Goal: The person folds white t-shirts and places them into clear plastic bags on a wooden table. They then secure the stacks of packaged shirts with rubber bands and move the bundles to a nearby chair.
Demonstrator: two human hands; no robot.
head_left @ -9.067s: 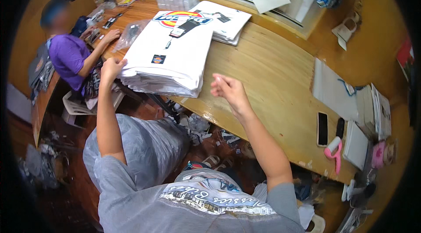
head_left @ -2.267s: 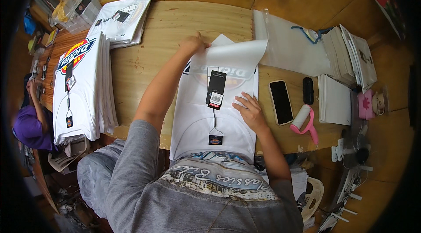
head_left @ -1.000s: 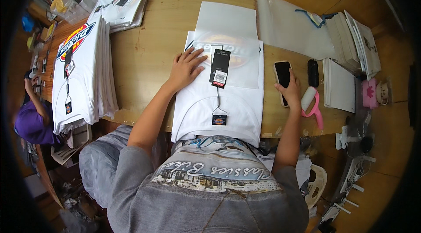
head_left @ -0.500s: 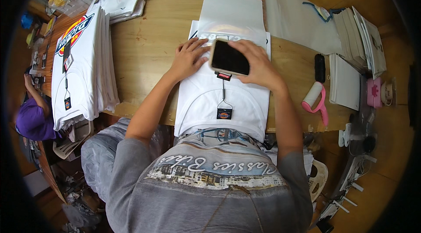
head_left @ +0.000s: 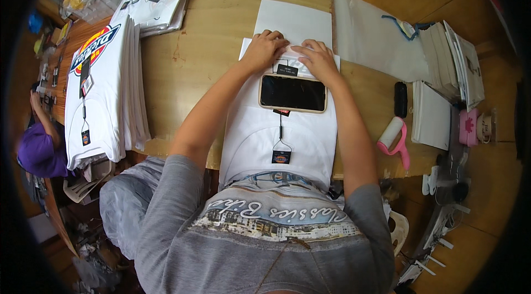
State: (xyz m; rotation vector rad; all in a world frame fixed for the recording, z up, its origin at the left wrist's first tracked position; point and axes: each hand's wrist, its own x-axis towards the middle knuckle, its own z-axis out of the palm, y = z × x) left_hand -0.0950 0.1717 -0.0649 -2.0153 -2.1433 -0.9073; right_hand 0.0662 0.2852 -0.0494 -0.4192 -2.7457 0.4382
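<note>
A folded white T-shirt (head_left: 249,136) lies in front of me, its neckline toward me, with a white board (head_left: 293,17) under its far end. At the shirt's far part, my left hand (head_left: 266,50) has its fingers curled in on the fabric. My right hand (head_left: 317,59) faces it, fingers bent and pinching the cloth; the fingertips are partly hidden. Just nearer than both hands, a phone (head_left: 293,94) rests screen up across the shirt, untouched. A black label (head_left: 287,70) shows beyond the phone, and a corded black hang tag (head_left: 281,156) lies by the neckline.
Folded white shirts (head_left: 102,106) are stacked at the left, with bagged shirts (head_left: 157,1) behind. On the right are clear plastic bags (head_left: 368,34), a black case (head_left: 400,99), a pink-handled lint roller (head_left: 394,139) and white boards (head_left: 431,117). A person in purple (head_left: 41,147) sits far left.
My right hand has laid the phone down across the shirt and let it go. Both hands have moved to the shirt's far part, closer together, with the left fingers now curled.
</note>
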